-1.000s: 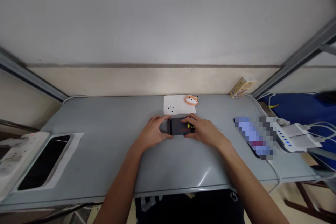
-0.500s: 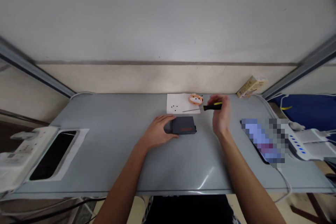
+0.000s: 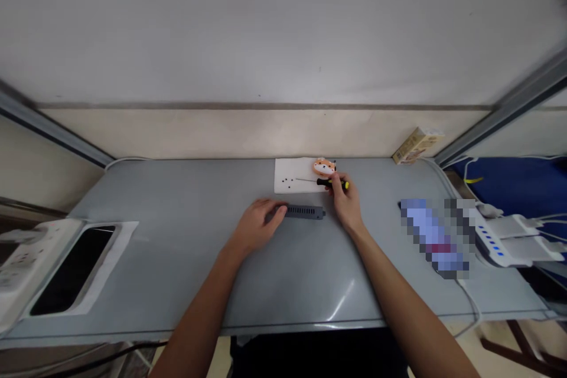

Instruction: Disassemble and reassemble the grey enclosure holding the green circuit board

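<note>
My left hand (image 3: 259, 225) grips the left end of a dark grey box (image 3: 305, 212), which is tilted so that a narrow side with a row of slots faces me. A screwdriver (image 3: 325, 182) with a black and yellow handle is in my right hand (image 3: 345, 198), its thin shaft pointing left over a white sheet of paper (image 3: 281, 168). Several tiny dark screws (image 3: 289, 187) lie on the paper near the screwdriver's tip. An orange and white animal-faced item (image 3: 324, 167) sits on the paper's right part, just beyond my right hand.
A phone (image 3: 75, 269) lies on white paper at the left, beside a power strip (image 3: 39, 254). To the right are a blurred-out phone (image 3: 434, 239) and a white charger (image 3: 496, 242) with cables. A small carton (image 3: 416, 146) stands by the back wall.
My left hand has turned the box from its broad face to its slotted side. My right hand has come left and lower with the screwdriver, now over the paper's edge.
</note>
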Demonstrator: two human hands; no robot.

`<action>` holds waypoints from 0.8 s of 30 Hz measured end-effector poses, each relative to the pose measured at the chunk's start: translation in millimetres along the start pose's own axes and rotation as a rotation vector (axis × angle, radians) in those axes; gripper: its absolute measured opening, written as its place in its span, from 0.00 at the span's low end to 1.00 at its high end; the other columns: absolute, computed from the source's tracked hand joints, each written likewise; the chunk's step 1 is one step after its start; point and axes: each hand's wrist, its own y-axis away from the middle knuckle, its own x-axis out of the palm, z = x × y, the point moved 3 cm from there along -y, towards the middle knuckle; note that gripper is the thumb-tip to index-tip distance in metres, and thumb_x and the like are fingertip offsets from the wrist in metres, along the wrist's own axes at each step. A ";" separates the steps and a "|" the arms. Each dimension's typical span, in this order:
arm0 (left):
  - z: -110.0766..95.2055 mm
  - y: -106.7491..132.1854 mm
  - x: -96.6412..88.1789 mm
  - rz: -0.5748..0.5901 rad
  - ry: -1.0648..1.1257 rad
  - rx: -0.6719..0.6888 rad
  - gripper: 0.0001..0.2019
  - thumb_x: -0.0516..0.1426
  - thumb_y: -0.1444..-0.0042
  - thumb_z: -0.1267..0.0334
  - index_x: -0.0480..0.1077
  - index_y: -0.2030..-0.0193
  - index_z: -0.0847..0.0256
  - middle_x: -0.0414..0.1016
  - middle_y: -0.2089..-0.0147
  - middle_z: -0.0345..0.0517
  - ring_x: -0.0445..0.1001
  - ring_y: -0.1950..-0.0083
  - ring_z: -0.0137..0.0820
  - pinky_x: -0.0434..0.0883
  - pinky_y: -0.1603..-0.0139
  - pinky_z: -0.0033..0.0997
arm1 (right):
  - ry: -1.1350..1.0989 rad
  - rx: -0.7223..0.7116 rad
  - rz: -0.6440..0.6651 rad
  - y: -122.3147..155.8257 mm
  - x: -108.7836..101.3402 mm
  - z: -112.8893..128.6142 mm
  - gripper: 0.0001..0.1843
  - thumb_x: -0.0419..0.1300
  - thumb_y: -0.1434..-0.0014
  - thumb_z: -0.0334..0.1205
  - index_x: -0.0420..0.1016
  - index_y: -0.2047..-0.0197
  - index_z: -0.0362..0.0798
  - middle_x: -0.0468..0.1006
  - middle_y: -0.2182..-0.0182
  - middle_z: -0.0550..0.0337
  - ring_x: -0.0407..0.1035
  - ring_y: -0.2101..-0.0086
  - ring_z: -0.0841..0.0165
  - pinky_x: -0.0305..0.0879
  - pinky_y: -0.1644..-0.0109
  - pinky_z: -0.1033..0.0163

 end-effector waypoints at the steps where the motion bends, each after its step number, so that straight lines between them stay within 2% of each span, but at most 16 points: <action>1: 0.7 0.0 0.6 -0.002 0.013 -0.012 0.19 0.50 0.30 0.51 0.79 0.49 0.55 0.82 0.56 0.46 0.78 0.53 0.38 0.74 0.48 0.40 | 0.006 -0.003 0.005 0.2 0.2 0.3 0.25 0.55 0.34 0.62 0.75 0.58 0.47 0.72 0.73 0.64 0.65 0.71 0.70 0.61 0.64 0.65; 7: 3.6 -0.5 4.5 -0.010 0.108 -0.108 0.22 0.49 0.29 0.46 0.80 0.53 0.56 0.82 0.57 0.46 0.79 0.55 0.38 0.75 0.53 0.38 | -0.002 -0.020 0.049 0.5 1.5 1.0 0.24 0.56 0.34 0.61 0.75 0.58 0.47 0.73 0.72 0.63 0.64 0.72 0.70 0.60 0.64 0.65; 12: -2.8 -3.0 6.0 -0.040 0.224 -0.115 0.21 0.50 0.29 0.46 0.78 0.52 0.57 0.83 0.54 0.44 0.79 0.52 0.38 0.74 0.49 0.36 | -0.105 0.059 -0.001 -2.7 -3.0 -4.6 0.25 0.55 0.35 0.63 0.75 0.56 0.48 0.76 0.71 0.62 0.65 0.72 0.70 0.60 0.65 0.65; 16: -5.3 -2.1 5.9 -0.088 0.226 -0.102 0.20 0.50 0.29 0.48 0.77 0.49 0.57 0.82 0.50 0.46 0.79 0.50 0.37 0.75 0.47 0.37 | -0.048 0.054 0.031 -3.3 -1.8 -2.7 0.25 0.55 0.34 0.63 0.75 0.57 0.48 0.76 0.71 0.62 0.64 0.71 0.70 0.60 0.65 0.65; 20: -11.9 1.9 2.1 -0.223 0.061 0.073 0.15 0.53 0.30 0.53 0.74 0.44 0.56 0.78 0.45 0.48 0.76 0.46 0.36 0.72 0.41 0.40 | -0.001 0.021 0.078 -1.7 1.6 0.2 0.24 0.55 0.34 0.62 0.74 0.59 0.48 0.75 0.71 0.62 0.64 0.72 0.71 0.60 0.65 0.65; 24: -24.0 4.1 2.0 -0.351 -0.115 0.283 0.12 0.56 0.32 0.58 0.73 0.44 0.56 0.78 0.46 0.49 0.75 0.45 0.38 0.70 0.39 0.42 | -0.080 0.052 0.050 -3.0 0.1 -3.1 0.24 0.56 0.35 0.63 0.75 0.58 0.49 0.76 0.72 0.63 0.64 0.72 0.70 0.59 0.66 0.65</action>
